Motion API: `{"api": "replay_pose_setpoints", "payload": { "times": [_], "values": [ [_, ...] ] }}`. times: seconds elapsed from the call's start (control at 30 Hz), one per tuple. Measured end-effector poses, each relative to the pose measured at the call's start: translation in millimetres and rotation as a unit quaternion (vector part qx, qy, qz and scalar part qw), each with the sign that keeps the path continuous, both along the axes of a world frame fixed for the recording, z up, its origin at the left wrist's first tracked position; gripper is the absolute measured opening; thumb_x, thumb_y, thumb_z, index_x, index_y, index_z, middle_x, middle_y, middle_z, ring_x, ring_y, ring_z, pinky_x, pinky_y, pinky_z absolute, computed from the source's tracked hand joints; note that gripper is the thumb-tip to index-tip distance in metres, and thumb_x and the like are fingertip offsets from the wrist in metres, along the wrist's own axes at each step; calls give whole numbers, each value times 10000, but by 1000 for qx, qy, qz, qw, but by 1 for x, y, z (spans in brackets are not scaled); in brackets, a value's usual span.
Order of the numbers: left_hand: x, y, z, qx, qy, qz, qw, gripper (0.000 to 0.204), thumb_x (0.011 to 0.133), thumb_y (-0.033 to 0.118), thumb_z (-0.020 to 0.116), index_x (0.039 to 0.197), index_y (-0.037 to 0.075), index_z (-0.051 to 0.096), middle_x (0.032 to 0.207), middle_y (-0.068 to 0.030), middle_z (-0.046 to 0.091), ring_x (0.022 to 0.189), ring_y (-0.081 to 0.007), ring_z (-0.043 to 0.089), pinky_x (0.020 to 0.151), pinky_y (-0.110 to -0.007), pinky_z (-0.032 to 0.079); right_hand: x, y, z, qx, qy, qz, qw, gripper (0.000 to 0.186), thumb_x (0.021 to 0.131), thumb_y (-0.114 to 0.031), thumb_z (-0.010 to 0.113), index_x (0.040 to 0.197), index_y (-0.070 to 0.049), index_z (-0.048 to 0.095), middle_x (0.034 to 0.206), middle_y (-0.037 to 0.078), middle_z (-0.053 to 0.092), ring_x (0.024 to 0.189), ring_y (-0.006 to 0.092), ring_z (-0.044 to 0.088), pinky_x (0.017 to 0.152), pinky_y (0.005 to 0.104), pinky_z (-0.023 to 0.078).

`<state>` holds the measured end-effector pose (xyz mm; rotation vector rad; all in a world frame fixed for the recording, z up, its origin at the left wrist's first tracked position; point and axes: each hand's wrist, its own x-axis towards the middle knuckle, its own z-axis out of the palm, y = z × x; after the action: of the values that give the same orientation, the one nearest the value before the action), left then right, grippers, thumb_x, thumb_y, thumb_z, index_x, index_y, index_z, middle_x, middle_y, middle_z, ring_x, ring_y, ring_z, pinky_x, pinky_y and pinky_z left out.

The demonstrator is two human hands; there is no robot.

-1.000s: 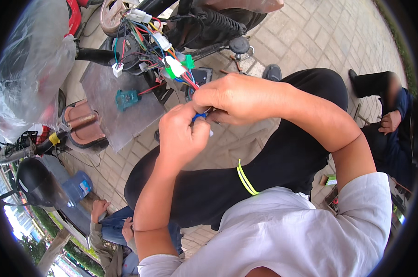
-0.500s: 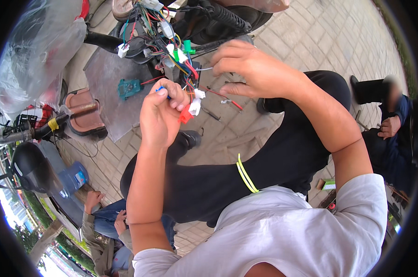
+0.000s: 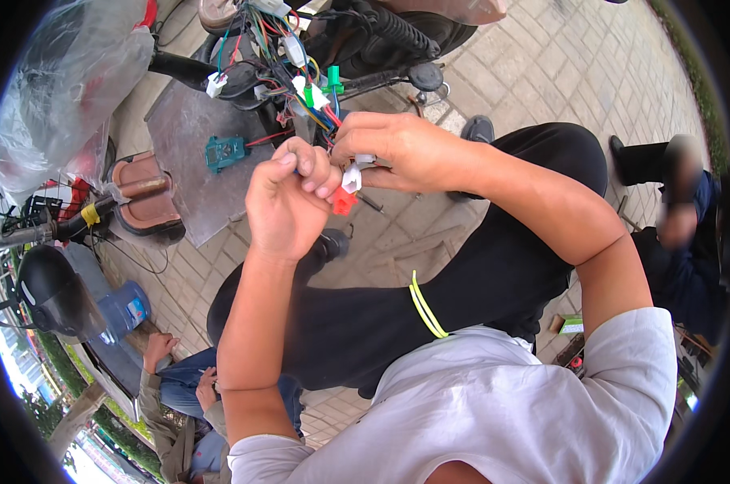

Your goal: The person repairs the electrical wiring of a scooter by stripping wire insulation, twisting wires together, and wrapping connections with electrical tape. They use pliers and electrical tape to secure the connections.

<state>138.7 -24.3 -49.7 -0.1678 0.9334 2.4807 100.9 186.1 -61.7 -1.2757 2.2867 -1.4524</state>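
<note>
The left hand (image 3: 288,202) is closed, fingers curled in toward the thumb, with a small blue piece (image 3: 298,171) just showing in the pinch. The right hand (image 3: 409,152) has its thumb and fingers bent toward each other around a white plug (image 3: 351,177); whether it grips the plug firmly cannot be told. A red plug (image 3: 345,202) hangs just below the white one, beside the curled left fingers.

Containers: a clear plastic bag (image 3: 54,105) stands at the upper left, with red showing through it; its contents cannot be made out. A blue water jug (image 3: 125,310) is at the left, next to a black helmet (image 3: 54,282). A small green box (image 3: 572,324) lies near the right elbow; its inside is not visible.

Relative to the grip, both plugs lie between the two hands, at the lower end of a bundle of coloured wires (image 3: 280,52) running up and left. A green plug (image 3: 334,78) sits on the bundle, above the right hand. Left of the hands, a teal box (image 3: 223,153) rests on a grey sheet (image 3: 175,133).
</note>
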Motion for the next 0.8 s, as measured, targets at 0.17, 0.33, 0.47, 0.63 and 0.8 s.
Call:
{"api": "replay_pose_setpoints", "payload": {
  "times": [0.17,0.33,0.47,0.63,0.8],
  "values": [
    [2,-3,-2,2,5,15,1000,289,912,299,524,748,81,430,665,-29,362,677,-170,364,661,-302,338,-2,1,-10,-33,-77,-2,997,292,832,-32,763,1096,-42,638,1124,77,664,939,218,684,811,321,559],
    [5,-14,1,-86,-20,12,996,429,995,392,458,699,85,408,634,-26,337,643,-160,337,627,-293,324,-2,12,6,-183,-299,-12,936,204,888,-3,721,1074,-25,640,1136,69,615,1021,143,623,868,294,535],
    [0,-35,-15,-67,-124,108,984,414,993,375,480,685,117,384,626,-11,354,585,-159,377,569,-302,330,-2,27,16,-181,-213,-6,960,228,846,29,750,1044,-10,644,1140,57,526,1019,121,565,817,269,529],
    [-3,-42,-20,-109,-142,93,979,344,978,318,510,708,125,416,655,-15,428,628,-163,433,596,-302,366,7,28,14,-190,-304,-35,933,216,847,-2,760,1032,-21,651,1045,56,654,938,140,612,813,284,512],
    [3,-22,-18,-426,115,1,897,149,957,187,596,962,39,614,930,-56,633,813,-117,542,747,-275,428,-7,19,25,-108,131,-46,984,319,740,-7,787,1026,-40,650,996,49,689,909,225,654,827,369,518]
  ]
}}
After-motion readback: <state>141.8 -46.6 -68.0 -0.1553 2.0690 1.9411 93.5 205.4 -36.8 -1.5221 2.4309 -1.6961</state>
